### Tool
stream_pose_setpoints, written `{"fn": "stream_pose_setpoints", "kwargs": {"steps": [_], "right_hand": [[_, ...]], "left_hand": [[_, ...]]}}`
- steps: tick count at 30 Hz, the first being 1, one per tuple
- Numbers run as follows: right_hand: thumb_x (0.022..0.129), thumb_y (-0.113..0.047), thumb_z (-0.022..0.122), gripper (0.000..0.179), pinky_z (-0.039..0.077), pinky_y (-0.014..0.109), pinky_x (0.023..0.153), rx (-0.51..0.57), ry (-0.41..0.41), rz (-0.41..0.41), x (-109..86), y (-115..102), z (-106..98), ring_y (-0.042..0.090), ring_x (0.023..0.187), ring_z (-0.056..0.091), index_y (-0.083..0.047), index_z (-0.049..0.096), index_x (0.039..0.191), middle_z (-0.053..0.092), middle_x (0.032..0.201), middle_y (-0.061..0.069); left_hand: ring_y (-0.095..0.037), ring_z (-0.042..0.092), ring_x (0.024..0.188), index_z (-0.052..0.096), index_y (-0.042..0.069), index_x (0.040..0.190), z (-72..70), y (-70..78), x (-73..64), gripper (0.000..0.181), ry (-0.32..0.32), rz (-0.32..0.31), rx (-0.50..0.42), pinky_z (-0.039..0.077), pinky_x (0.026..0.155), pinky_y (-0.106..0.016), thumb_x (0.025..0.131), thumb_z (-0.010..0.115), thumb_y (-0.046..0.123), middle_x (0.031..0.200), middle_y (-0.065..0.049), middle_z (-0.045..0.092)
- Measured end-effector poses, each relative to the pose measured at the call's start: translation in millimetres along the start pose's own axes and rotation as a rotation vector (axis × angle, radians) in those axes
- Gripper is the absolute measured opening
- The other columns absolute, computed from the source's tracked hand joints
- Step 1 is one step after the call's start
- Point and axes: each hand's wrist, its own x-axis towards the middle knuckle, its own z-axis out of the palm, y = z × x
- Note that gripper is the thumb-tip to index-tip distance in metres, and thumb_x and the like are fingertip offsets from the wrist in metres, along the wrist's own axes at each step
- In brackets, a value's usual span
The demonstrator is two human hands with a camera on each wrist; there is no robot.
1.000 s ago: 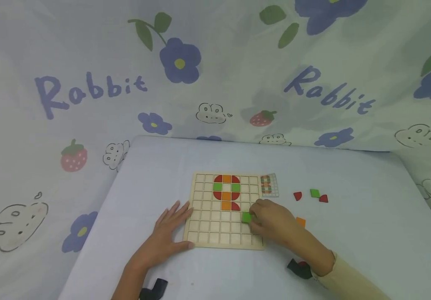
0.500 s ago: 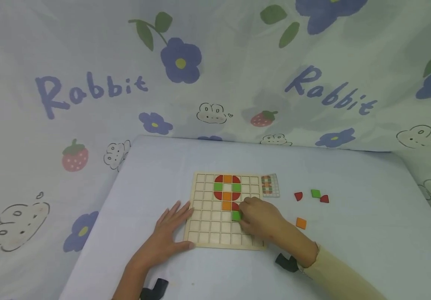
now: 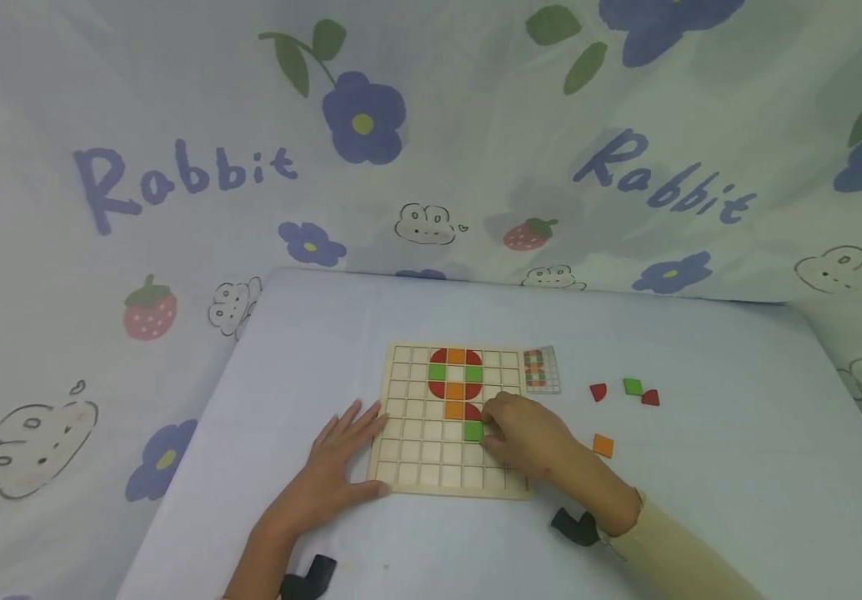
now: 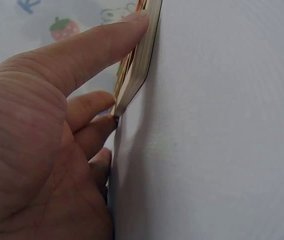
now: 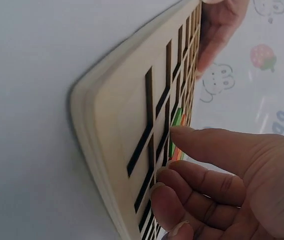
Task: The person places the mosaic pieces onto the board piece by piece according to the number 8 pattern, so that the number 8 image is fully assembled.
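A wooden grid board [image 3: 431, 475] lies on the table, with red quarter-round, orange square and green square tiles in some cells. My left hand [image 3: 337, 475] lies along its left side, fingers spread, with the thumb at the near left corner; the left wrist view shows the thumb [image 4: 107, 42] against the board's edge. A green square tile [image 3: 473, 431] sits in a cell below a red quarter-round tile [image 3: 472, 412]. My right hand [image 3: 532, 437] is over the board's right part, fingers bent and thumb apart from them, fingertips right at the green tile's right edge.
A small pattern card [image 3: 542, 371] lies against the board's upper right. Further right are a red quarter-round tile [image 3: 598, 392], a green tile [image 3: 633, 387] beside another red one [image 3: 650, 397], and an orange square [image 3: 603, 446]. Printed cloth [image 3: 431, 125] hangs behind.
My right hand has moved left with the green tile, which now lies below the red quarter-round tile. Its fingers have since drawn slightly back from the tile. The left hand has stayed put.
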Motion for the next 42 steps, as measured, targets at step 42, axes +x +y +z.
{"fn": "stream_pose_setpoints", "kwargs": {"steps": [42], "right_hand": [[0.099,-0.012,0.071,0.026,0.055,0.028,0.064,0.119,0.093,0.116,-58.5,75.7,-57.7,0.012,0.08,0.06,-0.005,0.072,0.123,0.071,0.103,-0.001]], "left_hand": [[-0.025,0.004,0.161,0.04,0.02,0.163,1.4,0.3,2.4,0.099,0.005,0.016,0.023,-0.003,0.129,-0.051,0.079,0.09,0.035,0.172,0.005,0.024]]}}
